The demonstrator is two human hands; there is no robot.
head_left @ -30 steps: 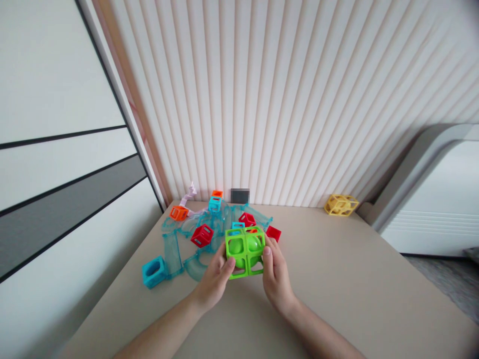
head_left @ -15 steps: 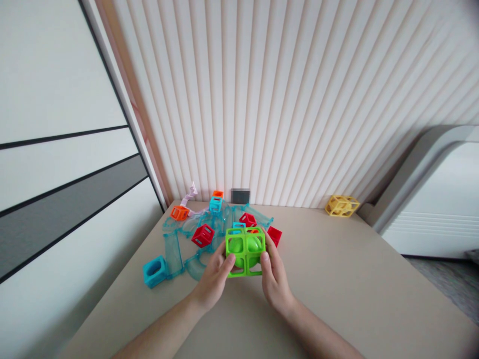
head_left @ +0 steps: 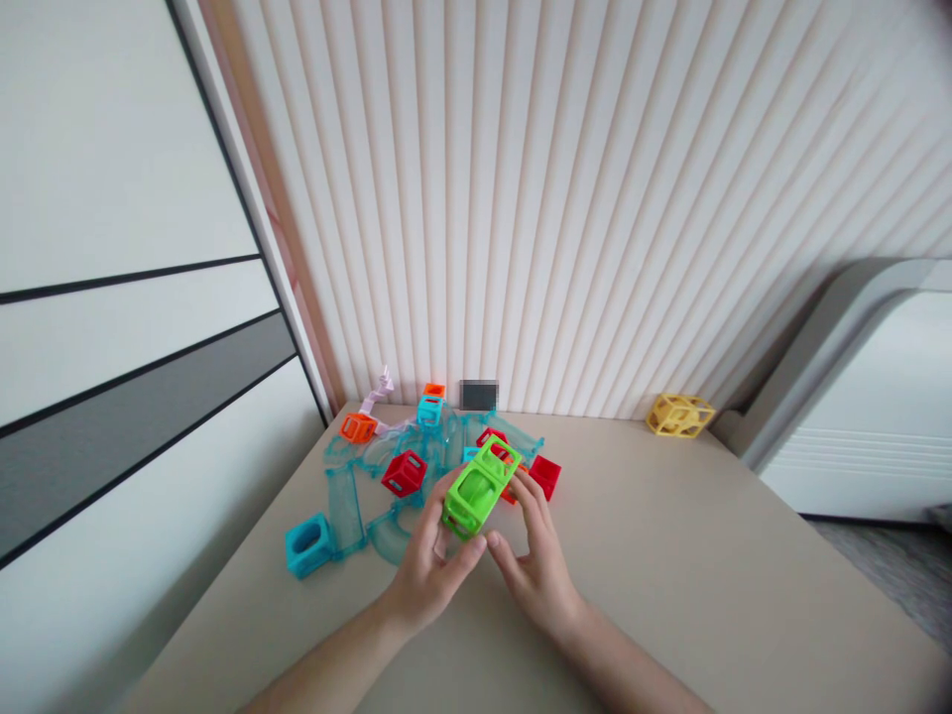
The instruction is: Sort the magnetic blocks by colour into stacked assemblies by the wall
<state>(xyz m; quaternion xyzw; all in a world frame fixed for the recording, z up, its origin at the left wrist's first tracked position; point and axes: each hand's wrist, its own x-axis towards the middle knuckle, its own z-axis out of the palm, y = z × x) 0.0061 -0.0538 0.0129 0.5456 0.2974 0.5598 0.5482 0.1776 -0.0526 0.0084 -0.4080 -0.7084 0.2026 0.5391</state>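
A bright green block (head_left: 476,491), made of two open-frame cubes side by side with rounded shapes inside, is held tilted above the table. My left hand (head_left: 425,570) is closed on its lower left end, the thumb near the bottom edge. My right hand (head_left: 541,565) has its fingers spread along the block's right side and its thumb apart from it; whether the fingertips touch is hard to tell. Behind the block lie a red cube (head_left: 546,478), an orange piece (head_left: 512,488) and another red cube (head_left: 489,436), the last two partly hidden by it.
Clear blue track pieces (head_left: 344,508) spread over the table's left part. Among them stand a red cube (head_left: 404,474), a blue block (head_left: 308,544), an orange cube (head_left: 358,427) and a light purple piece (head_left: 379,392). A yellow frame block (head_left: 679,416) sits by the ribbed wall (head_left: 580,198).
The green block has turned from facing me squarely to a slant, its right end raised and away. My right thumb has come off it and moved left.
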